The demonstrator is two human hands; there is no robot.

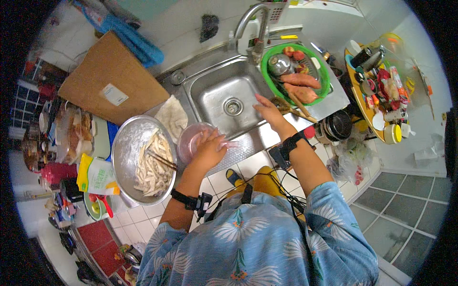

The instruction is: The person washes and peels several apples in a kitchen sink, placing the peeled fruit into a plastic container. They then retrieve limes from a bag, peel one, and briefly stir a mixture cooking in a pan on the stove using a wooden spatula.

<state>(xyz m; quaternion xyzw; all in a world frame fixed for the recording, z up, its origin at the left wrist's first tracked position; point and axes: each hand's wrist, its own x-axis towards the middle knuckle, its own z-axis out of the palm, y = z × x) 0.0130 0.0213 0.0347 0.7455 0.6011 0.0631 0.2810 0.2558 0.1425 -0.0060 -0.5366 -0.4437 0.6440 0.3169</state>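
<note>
My left hand [210, 149] is over the right side of a translucent pink plastic bowl [185, 143] on the counter's front edge. A pink handle-like part sticks out past its fingers; whether they grip the bowl is unclear. With fingers apart and nothing held, my right hand [270, 113] hovers by the front right of the stainless steel sink [214, 85]. To the left, a large metal bowl [125, 157] holds pale floured strips [152, 171] with chopsticks [161, 159] resting in them. A cream cloth [173, 116] lies between bowl and sink.
A green basin [265, 68] with sweet potatoes [302, 92] stands right of the sink, beneath the faucet [247, 21] side. Wooden-handled tools [300, 109] lie before it. A cardboard box [111, 78] and a flour-like packet [96, 175] stand left. Cables [291, 200] hang by my body.
</note>
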